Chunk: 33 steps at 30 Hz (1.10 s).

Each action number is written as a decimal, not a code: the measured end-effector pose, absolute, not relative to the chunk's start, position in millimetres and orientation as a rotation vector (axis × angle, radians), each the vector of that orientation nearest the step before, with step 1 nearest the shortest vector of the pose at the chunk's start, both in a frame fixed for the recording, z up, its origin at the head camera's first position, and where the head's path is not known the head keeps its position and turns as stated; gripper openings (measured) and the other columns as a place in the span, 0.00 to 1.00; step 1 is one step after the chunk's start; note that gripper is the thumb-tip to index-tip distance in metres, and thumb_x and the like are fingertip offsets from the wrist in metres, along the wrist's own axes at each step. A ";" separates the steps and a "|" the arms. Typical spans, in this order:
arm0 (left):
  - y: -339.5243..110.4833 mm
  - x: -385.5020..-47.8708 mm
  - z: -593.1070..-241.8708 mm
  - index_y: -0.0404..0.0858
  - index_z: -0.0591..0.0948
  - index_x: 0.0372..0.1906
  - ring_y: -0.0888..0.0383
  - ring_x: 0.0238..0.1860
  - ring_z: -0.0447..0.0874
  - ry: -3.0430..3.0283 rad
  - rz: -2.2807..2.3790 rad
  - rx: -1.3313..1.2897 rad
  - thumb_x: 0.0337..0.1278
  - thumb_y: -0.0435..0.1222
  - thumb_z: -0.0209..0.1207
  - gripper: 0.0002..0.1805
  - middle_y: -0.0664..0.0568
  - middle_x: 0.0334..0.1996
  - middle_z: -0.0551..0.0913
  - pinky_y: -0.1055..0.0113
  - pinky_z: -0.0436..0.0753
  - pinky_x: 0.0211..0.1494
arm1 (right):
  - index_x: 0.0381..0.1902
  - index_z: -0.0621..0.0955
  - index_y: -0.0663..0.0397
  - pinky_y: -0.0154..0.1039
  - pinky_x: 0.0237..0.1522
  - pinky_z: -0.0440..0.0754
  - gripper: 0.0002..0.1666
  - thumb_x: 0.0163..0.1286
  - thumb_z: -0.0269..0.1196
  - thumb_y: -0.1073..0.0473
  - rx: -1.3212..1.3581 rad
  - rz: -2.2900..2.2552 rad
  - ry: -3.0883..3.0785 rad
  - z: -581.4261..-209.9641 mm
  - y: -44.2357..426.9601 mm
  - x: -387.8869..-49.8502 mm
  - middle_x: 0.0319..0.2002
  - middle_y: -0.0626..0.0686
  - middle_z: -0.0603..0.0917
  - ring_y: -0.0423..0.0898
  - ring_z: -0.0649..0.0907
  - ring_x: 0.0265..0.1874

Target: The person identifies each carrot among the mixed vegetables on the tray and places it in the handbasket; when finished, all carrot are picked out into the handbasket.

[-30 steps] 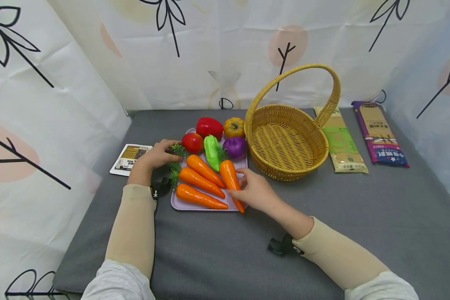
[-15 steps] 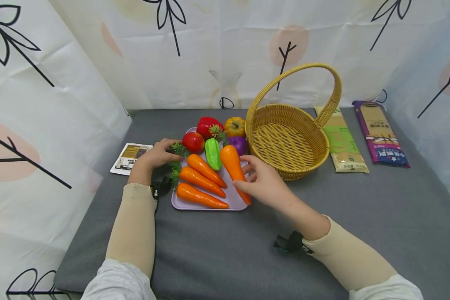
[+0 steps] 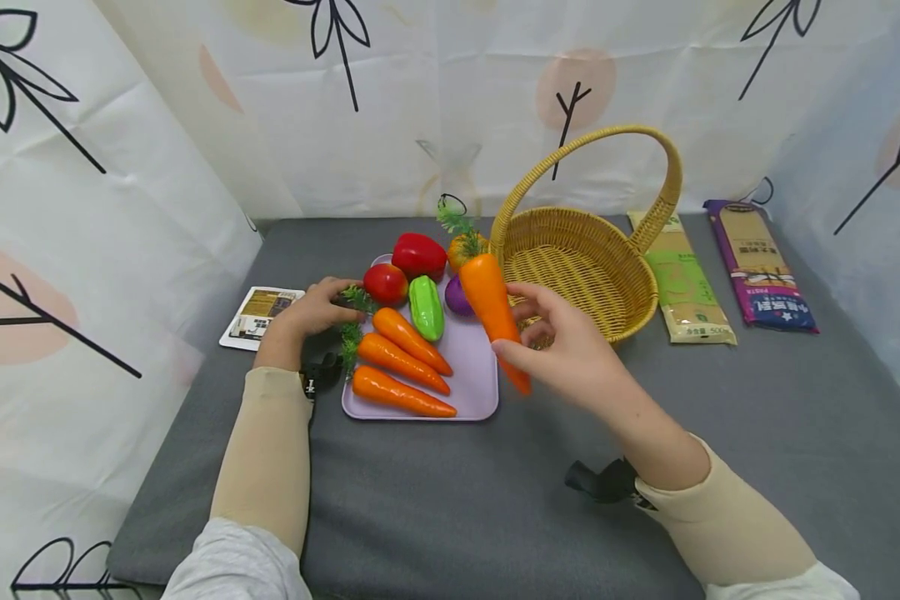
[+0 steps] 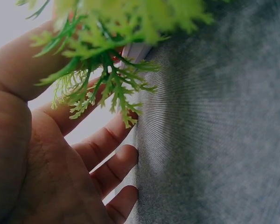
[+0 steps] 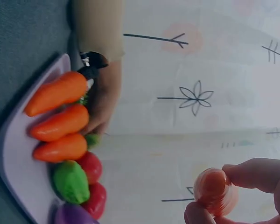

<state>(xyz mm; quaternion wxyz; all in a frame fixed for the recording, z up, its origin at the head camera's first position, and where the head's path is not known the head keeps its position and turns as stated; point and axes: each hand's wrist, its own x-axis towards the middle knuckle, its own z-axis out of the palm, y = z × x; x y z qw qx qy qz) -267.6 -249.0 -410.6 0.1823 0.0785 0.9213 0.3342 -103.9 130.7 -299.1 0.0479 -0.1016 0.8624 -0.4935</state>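
Note:
My right hand pinches an orange carrot between thumb and fingers, held up over the right side of the lilac tray. In the right wrist view, that carrot shows end-on. At the tray's left edge rests my left hand, its fingers relaxed beside the leafy carrot tops. Three more carrots lie on the tray. Behind them are a green vegetable, a tomato, a red pepper, a purple round vegetable and a small pumpkin, the last two partly covered.
A wicker basket with a tall handle stands right of the tray. Farther right lie a green food packet and a purple pasta packet. A white packet lies left of my left hand, on the grey tabletop.
My right hand has lifted the carrot off the tray and carried it up and right, toward the basket. The green vegetable now shows more fully. My left hand has stayed in place.

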 end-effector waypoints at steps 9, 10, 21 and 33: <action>-247.4 -267.4 -408.4 0.44 0.67 0.77 0.36 0.75 0.49 2.598 0.950 0.228 0.62 0.47 0.67 0.40 0.40 0.77 0.57 0.31 0.59 0.72 | 0.76 0.68 0.49 0.39 0.40 0.85 0.42 0.68 0.72 0.57 -0.241 -1.543 2.702 -276.4 154.5 -101.3 0.57 0.55 0.80 0.51 0.82 0.44; -247.2 -267.5 -408.5 0.44 0.67 0.77 0.36 0.75 0.49 2.597 0.951 0.229 0.62 0.47 0.67 0.40 0.40 0.77 0.57 0.31 0.58 0.72 | 0.76 0.67 0.49 0.37 0.39 0.85 0.42 0.69 0.71 0.57 -0.230 -1.549 2.715 -274.3 157.1 -101.1 0.57 0.55 0.80 0.51 0.82 0.44; -248.3 -267.6 -409.6 0.43 0.67 0.77 0.36 0.75 0.48 2.601 0.951 0.234 0.61 0.47 0.67 0.40 0.39 0.77 0.57 0.31 0.58 0.72 | 0.78 0.64 0.51 0.27 0.41 0.82 0.41 0.73 0.67 0.56 -0.215 -1.663 2.792 -262.9 182.2 -102.6 0.58 0.58 0.79 0.49 0.81 0.44; -249.1 -269.0 -412.5 0.44 0.67 0.77 0.36 0.75 0.49 2.613 0.939 0.250 0.63 0.49 0.65 0.40 0.39 0.77 0.57 0.31 0.58 0.72 | 0.80 0.62 0.45 0.24 0.44 0.81 0.43 0.73 0.66 0.50 0.035 -1.684 2.834 -251.4 202.2 -100.1 0.61 0.54 0.75 0.46 0.80 0.48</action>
